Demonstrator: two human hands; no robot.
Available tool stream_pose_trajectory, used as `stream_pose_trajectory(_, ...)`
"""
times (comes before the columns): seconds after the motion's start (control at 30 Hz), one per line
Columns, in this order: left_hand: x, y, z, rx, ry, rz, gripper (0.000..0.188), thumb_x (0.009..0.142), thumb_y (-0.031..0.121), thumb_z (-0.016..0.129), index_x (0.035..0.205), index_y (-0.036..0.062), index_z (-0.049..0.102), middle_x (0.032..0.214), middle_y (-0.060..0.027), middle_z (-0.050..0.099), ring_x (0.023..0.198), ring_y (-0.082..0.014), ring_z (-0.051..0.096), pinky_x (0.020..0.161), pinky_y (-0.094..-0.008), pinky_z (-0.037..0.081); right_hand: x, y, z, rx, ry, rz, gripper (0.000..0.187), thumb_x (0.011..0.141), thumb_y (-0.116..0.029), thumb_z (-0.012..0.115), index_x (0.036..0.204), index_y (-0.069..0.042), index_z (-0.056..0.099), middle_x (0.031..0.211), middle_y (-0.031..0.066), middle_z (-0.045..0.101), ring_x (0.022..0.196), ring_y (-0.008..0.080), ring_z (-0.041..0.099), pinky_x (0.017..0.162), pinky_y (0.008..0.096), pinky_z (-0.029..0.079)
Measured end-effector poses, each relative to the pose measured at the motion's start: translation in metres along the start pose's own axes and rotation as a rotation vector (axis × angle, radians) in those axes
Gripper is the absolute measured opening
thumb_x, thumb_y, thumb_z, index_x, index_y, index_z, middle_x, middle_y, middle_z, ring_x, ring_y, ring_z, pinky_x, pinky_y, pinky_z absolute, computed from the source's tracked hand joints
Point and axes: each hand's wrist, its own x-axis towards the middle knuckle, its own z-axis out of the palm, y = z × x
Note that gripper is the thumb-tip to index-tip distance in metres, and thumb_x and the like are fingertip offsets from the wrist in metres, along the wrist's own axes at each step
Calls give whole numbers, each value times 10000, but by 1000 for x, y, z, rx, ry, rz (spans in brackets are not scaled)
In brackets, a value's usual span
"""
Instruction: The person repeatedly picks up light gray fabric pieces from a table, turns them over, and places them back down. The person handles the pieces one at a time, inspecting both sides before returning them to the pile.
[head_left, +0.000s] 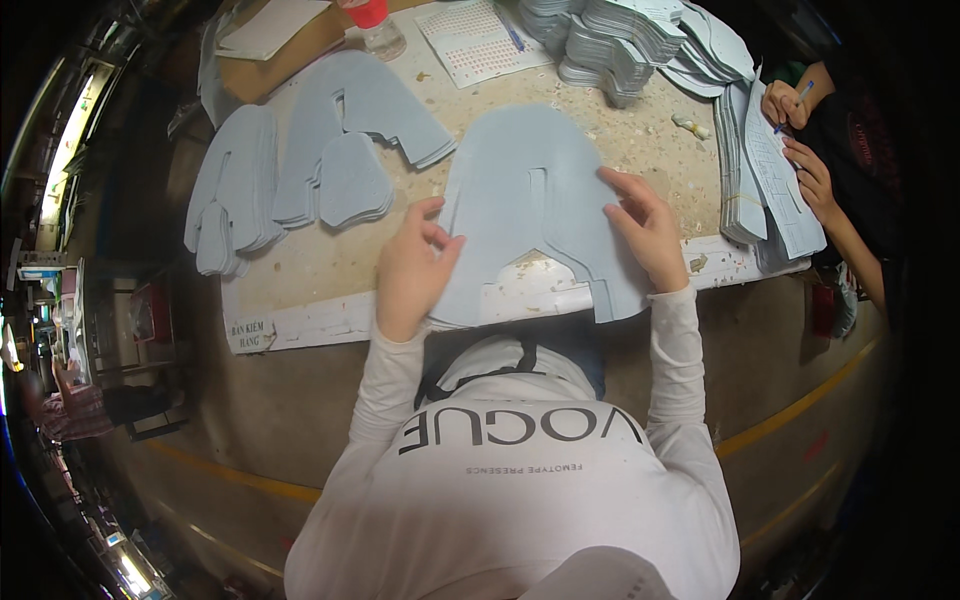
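Observation:
A pale grey-blue cut sheet piece [500, 180] lies in front of me, arched at the far end and notched at the near end. Layers along its left edge suggest a thin stack. My left hand [415, 268] rests at that left edge, fingers loosely curled and apart, the thumb near the surface. At the opposite edge is my right hand [645, 230], its index finger and thumb spread and touching the rim. Neither hand is wrapped around the piece. To the left lie similar stacked pieces: an arched stack [300, 130], a smaller rounded stack [355, 180] and another stack [240, 170].
The speckled table [420, 90] has a white front edge [320, 325]. At the back stand a cardboard box [270, 70], a red-topped clear bottle [380, 40], a printed sheet [480, 40] and piled pieces [620, 40]. Another person's hands [800, 130] write on paper [775, 180] at right.

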Motion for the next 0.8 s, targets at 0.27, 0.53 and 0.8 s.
stream_pose_trajectory(0.27,-3,-15,-17,52,-114,-140,379,785,53,656,1155,56,572,847,-72,645,637,-144,582,587,-289,465,0,-13,14,-122,17,-63,381,808,14,593,1185,-42,598,1053,103,606,729,172,582,685,252,477)
stream_pose_trajectory(0.53,-24,-15,-24,-622,-125,-156,378,866,22,566,1239,9,506,1227,-113,530,1061,-191,552,898,-295,450,-44,-41,20,12,99,-3,514,850,5,533,1352,-76,454,1247,124,549,1092,239,568,869,302,463)
stream_pose_trajectory(0.8,-11,-9,-16,-290,-191,177,318,833,16,588,1149,47,596,1103,-66,572,962,-137,560,817,-230,441,-11,-60,7,-11,-316,99,525,838,17,533,1354,-43,463,1230,89,542,1065,137,504,923,261,398)
